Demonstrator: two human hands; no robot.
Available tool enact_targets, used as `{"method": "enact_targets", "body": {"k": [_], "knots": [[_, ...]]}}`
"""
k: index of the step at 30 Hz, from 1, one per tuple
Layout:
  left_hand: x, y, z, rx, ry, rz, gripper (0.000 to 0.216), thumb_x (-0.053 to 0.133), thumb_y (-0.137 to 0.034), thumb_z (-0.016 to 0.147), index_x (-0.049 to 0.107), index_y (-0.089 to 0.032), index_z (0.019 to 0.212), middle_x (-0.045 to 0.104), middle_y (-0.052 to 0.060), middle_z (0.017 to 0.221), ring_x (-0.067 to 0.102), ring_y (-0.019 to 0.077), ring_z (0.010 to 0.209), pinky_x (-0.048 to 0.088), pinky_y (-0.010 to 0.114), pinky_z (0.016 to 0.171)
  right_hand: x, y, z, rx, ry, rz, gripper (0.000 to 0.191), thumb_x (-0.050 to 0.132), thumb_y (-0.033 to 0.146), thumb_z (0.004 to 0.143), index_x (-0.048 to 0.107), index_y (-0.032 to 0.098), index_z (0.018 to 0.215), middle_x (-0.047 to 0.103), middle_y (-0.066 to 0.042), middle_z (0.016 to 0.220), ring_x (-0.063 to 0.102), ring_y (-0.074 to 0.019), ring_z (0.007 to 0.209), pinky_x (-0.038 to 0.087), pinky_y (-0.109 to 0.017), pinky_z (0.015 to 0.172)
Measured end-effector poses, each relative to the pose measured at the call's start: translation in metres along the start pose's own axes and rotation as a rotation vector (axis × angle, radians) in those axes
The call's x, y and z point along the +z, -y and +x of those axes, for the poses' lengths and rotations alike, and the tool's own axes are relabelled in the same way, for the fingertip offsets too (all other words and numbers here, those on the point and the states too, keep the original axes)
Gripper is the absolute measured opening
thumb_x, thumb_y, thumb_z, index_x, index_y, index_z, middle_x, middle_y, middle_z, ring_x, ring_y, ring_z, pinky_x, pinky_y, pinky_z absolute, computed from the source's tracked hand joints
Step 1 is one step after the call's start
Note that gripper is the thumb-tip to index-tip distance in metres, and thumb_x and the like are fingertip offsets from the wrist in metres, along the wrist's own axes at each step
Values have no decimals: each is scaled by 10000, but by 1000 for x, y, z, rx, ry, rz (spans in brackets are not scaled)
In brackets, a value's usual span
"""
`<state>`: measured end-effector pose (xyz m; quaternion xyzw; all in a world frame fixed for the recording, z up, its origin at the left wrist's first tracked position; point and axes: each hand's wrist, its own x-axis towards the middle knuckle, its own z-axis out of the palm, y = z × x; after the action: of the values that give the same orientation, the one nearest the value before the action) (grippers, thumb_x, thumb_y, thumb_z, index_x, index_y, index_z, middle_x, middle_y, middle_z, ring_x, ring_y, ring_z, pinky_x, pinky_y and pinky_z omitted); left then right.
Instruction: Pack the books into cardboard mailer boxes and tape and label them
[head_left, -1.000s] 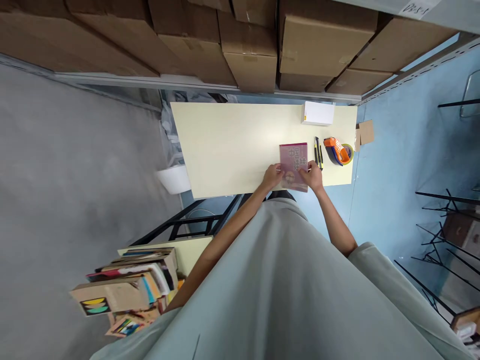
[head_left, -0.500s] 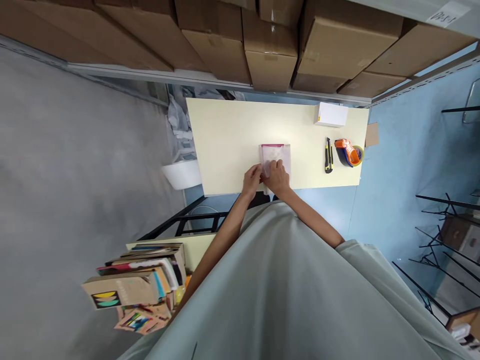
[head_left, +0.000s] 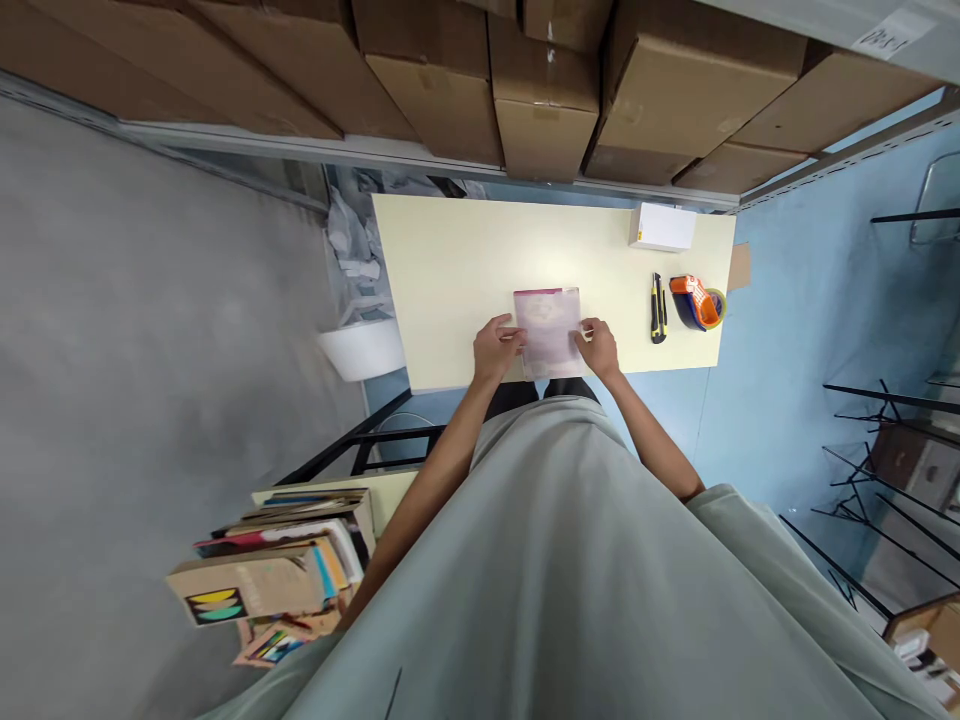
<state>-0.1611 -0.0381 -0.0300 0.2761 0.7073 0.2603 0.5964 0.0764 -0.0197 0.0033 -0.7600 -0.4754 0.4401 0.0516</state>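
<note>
A flat, squarish pale pink package (head_left: 549,335) lies near the front edge of the table, looking wrapped in clear film, with a darker pink strip along its far edge. My left hand (head_left: 496,347) is at its left side, thumb and fingertips closed on that edge. On the opposite side, my right hand (head_left: 598,347) has its thumb over the right edge and its fingers bent beside it. What lies under the package is hidden.
A cream table (head_left: 457,260) bears a white box (head_left: 663,228), a black-and-yellow utility knife (head_left: 658,309) and an orange tape dispenser (head_left: 697,301). Cardboard boxes (head_left: 544,125) fill the shelf beyond. Left stand a white bin (head_left: 363,349) and stacked cardboard (head_left: 262,575).
My right hand has moved off the middle of the package to its right edge. My left hand has shifted slightly left. More of the package's top face shows now.
</note>
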Motion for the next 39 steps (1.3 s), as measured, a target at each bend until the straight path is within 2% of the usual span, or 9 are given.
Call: {"method": "enact_targets", "body": {"k": [4, 8, 15, 20, 23, 28, 30, 33, 39], "knots": [[-11, -41, -28, 42, 130, -196, 704, 933, -465, 882, 707, -192, 1490, 874, 114, 1174, 864, 270, 987, 718, 535, 1014, -18, 21, -10, -135, 84, 348, 251, 700, 445, 991, 715, 236, 1128, 818, -59, 1059, 766, -220, 966, 650, -416, 1002], [-19, -77, -52, 83, 192, -193, 618, 896, -446, 914, 739, -232, 1472, 879, 93, 1194, 881, 277, 1023, 713, 548, 1047, -40, 49, -26, -234, 242, 616, 394, 797, 581, 935, 744, 255, 1148, 828, -41, 1036, 803, -217, 967, 668, -413, 975], [-15, -97, -69, 121, 189, -158, 618, 852, -385, 938, 716, -269, 1530, 873, 56, 1190, 888, 261, 990, 729, 504, 1001, -61, 71, -39, -256, 332, 708, 436, 848, 637, 917, 748, 277, 1140, 844, -43, 1097, 821, -225, 1007, 670, -426, 993], [-9, -87, -65, 114, 168, -150, 725, 908, -434, 918, 665, -288, 1585, 885, 58, 1186, 886, 279, 1032, 720, 511, 1018, -58, 64, -40, -281, 390, 715, 435, 828, 634, 938, 755, 286, 1188, 841, -33, 1105, 816, -218, 1023, 668, -399, 977], [-2, -73, -52, 129, 153, -153, 734, 907, -441, 906, 666, -258, 1575, 887, 76, 1187, 883, 271, 1004, 716, 512, 1017, -43, 46, -23, -273, 368, 682, 383, 788, 578, 966, 750, 276, 1198, 831, -34, 1087, 810, -219, 1036, 662, -402, 989], [4, -33, -14, 56, 51, -16, 619, 850, -306, 838, 737, -167, 1431, 895, 94, 1061, 858, 243, 900, 706, 457, 979, -7, 0, 25, 61, 102, 341, 307, 742, 430, 979, 689, 232, 1207, 802, -116, 1247, 773, -273, 1165, 622, -464, 1082], [4, -15, -2, -11, -15, 130, 541, 835, -268, 810, 780, -167, 1339, 890, 81, 991, 857, 257, 933, 688, 426, 996, 8, -15, 36, 153, 83, 219, 337, 773, 404, 962, 669, 228, 1230, 781, -135, 1283, 751, -296, 1210, 596, -474, 1111], [4, 8, 6, -46, -107, 275, 475, 833, -235, 788, 816, -189, 1261, 894, 75, 1027, 851, 274, 1044, 652, 398, 1059, 26, -29, 44, 144, 97, 174, 358, 808, 431, 951, 655, 233, 1207, 747, -134, 1279, 715, -312, 1212, 592, -474, 1088], [15, 31, 12, -105, -142, 178, 530, 869, -259, 762, 824, -182, 1285, 892, 67, 998, 839, 274, 1035, 655, 393, 1035, 42, -43, 58, 131, 64, 210, 316, 822, 431, 940, 648, 240, 1120, 692, -117, 1192, 687, -311, 1146, 599, -465, 1038]]}}
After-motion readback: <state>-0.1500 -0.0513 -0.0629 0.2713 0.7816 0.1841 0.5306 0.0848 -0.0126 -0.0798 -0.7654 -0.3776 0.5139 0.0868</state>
